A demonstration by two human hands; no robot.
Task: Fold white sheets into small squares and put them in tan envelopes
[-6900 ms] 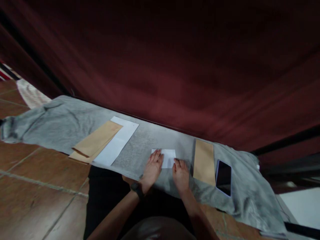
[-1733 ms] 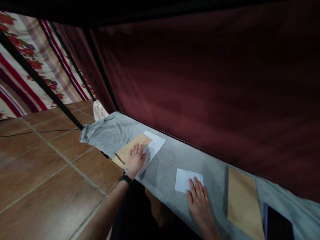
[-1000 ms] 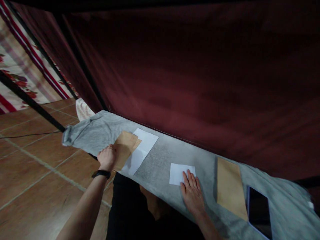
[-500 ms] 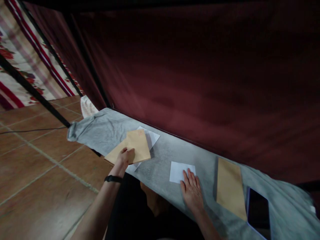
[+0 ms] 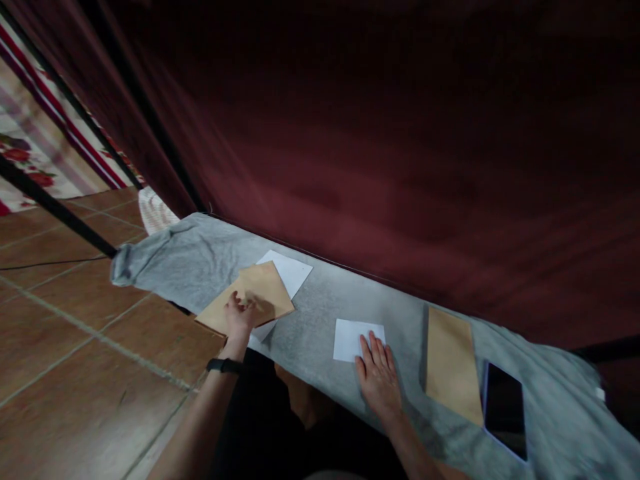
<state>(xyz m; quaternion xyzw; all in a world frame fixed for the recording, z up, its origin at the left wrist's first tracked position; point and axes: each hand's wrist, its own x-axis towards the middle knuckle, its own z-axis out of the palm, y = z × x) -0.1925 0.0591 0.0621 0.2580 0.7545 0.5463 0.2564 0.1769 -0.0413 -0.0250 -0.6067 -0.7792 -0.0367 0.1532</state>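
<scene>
My left hand (image 5: 240, 315) hovers over brown envelopes (image 5: 270, 287), fingers curled a little and apart, holding nothing. These envelopes overlap at an angle on the grey cloth, and white paper (image 5: 294, 270) sticks out from under them. Further right, my right hand (image 5: 379, 377) lies flat with outstretched fingers on the lower right part of a small white sheet (image 5: 347, 340). Another brown envelope (image 5: 453, 367) rests to the right of that hand, apart from it.
A dark-screened tablet or phone (image 5: 505, 410) lies beside the right envelope. Grey cloth (image 5: 320, 327) covers the narrow bench, with a dark red curtain (image 5: 350, 180) behind it. At left stand a black metal pole (image 5: 55, 203) and a tiled floor (image 5: 75, 373).
My left hand has let go of the upper brown envelope, which now lies on the other envelope. My right hand stays on the white sheet. The view has shifted slightly.
</scene>
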